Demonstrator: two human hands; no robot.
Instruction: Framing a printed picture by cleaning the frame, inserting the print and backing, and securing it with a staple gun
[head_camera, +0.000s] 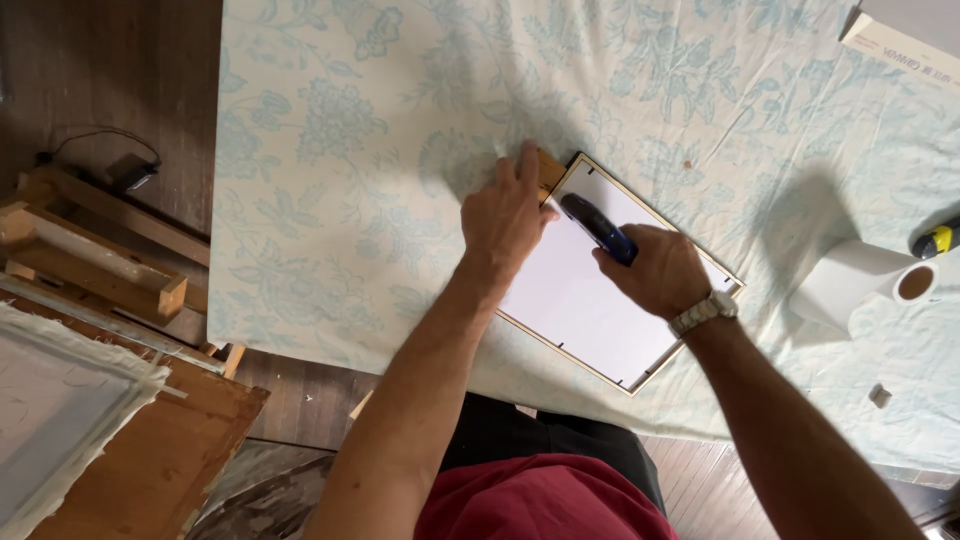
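The picture frame (600, 300) lay face down on the counter (350, 200), white backing board up, on the pale blue floral cloth and just ahead of the person's body. The left hand (507, 215) pressed flat on the frame's far left corner, fingers spread and holding nothing, beside a small wooden block (549, 170) touching that corner. The right hand (655, 270) was over the frame's far edge, fingers closed round a dark blue tool (598, 227) whose nose pointed at that same corner; what kind of tool it was could not be told for sure. By my reading, the step in hand was fastening the backing at that corner, and the next move called for steady downward pressure from the left hand while the tool's tip stayed tight against the inner rim. Well to the right of the frame stood a white paper roll (860, 280); a white box (905, 30) sat beyond it.
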